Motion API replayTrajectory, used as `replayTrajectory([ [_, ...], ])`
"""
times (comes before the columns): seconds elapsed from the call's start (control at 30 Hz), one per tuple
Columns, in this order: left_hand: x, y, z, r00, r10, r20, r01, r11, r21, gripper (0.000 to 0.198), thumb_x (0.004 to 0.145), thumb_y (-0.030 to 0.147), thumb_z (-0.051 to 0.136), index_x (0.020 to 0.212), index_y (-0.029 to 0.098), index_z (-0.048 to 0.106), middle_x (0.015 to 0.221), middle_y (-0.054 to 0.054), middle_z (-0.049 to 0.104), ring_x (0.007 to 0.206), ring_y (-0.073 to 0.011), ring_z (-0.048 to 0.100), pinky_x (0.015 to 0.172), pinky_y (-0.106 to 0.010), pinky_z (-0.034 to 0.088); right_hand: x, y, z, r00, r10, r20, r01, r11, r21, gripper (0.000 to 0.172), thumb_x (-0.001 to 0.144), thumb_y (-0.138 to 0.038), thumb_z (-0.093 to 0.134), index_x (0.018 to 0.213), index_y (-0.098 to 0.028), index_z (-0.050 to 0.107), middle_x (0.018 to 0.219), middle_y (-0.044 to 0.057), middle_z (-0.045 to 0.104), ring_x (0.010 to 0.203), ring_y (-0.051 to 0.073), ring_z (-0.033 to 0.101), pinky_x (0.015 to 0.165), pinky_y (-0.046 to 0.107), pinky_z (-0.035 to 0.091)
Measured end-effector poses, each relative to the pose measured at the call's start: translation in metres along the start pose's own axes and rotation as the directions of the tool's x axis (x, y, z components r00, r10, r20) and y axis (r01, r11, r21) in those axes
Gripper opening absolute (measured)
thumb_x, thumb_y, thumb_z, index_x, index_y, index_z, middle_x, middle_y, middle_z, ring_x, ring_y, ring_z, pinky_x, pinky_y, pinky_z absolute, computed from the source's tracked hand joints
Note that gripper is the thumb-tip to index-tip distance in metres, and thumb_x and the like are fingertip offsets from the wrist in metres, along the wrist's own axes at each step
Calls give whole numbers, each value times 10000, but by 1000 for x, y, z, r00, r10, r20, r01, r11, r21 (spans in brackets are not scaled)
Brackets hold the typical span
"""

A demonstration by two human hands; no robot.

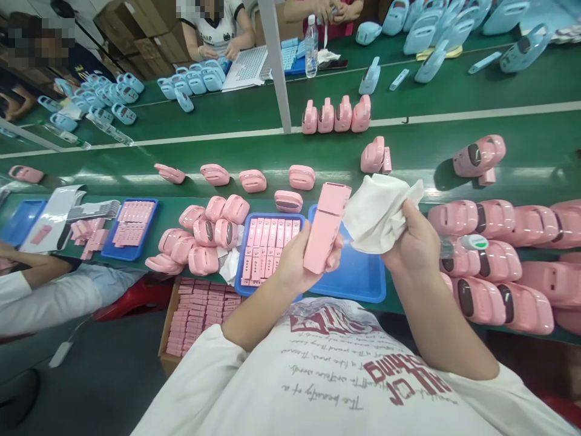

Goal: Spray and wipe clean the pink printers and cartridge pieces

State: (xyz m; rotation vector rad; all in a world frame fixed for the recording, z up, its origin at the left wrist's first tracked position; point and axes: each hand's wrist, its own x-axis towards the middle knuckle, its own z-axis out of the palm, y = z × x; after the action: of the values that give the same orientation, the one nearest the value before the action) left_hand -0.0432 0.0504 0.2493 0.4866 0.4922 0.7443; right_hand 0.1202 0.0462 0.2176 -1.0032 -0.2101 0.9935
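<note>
My left hand (302, 257) is closed around a flat pink rectangular plastic piece (325, 227) with a seam across its upper part. A white cloth (381, 212) hangs crumpled from my right hand (415, 242), pinched between thumb and fingers. The cloth's left edge comes up close to the pink piece; whether they touch I cannot tell. Beneath my hands lies a blue tray (358, 281) with its floor showing. Left of it, a second blue tray (242, 257) holds rows of small pink pieces with dark markings.
Pink rounded housings (204, 260) cluster at left, and more pink housings (481, 300) crowd the right side. A carton (166, 339) of pink pieces stands below the bench. Beyond a metal post (276, 66) are blue housings, a water bottle (311, 47) and co-workers. Another person sits at left.
</note>
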Motion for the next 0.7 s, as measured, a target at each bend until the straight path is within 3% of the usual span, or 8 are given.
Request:
replayTrajectory([
  [0.1,2,-1,-3,999,24,21,-25,999,37,560,759,620,662,1090,171,612,695,9,572,451,-62,454,413,-203,341,-2,-1,1,999,-43,-9,43,999,15,164,838,-299,617,893,-161,686,1009,48,725,1133,181,624,1055,335,470],
  [0.2,4,-3,-6,998,67,21,-68,994,90,523,757,580,687,1089,185,601,718,-2,608,462,-82,488,417,-212,380,-4,-1,2,997,-71,11,71,997,-16,144,839,-308,612,865,-192,693,994,38,726,1141,177,618,1054,323,466],
  [0.4,8,-2,-6,1000,-12,3,12,994,-111,408,864,461,620,1120,144,636,783,-18,569,644,-91,554,517,-172,452,-4,2,-2,994,-111,3,111,993,-46,175,813,-350,650,890,-200,696,942,19,716,1107,186,629,1035,373,473],
  [0.57,11,-2,-8,999,-44,17,46,988,-148,463,945,492,459,1105,100,646,724,-12,503,569,-78,493,471,-169,419,-5,3,-1,989,-143,-20,141,987,-81,196,781,-388,686,888,-224,698,890,-8,709,1019,180,658,968,370,517],
  [0.7,14,-2,-8,999,-50,11,51,987,-150,527,917,583,449,1101,124,631,696,-2,497,515,-74,459,418,-162,369,-10,8,0,976,-218,16,219,966,-140,235,819,-421,646,921,-214,690,948,13,710,982,176,663,935,355,531],
])
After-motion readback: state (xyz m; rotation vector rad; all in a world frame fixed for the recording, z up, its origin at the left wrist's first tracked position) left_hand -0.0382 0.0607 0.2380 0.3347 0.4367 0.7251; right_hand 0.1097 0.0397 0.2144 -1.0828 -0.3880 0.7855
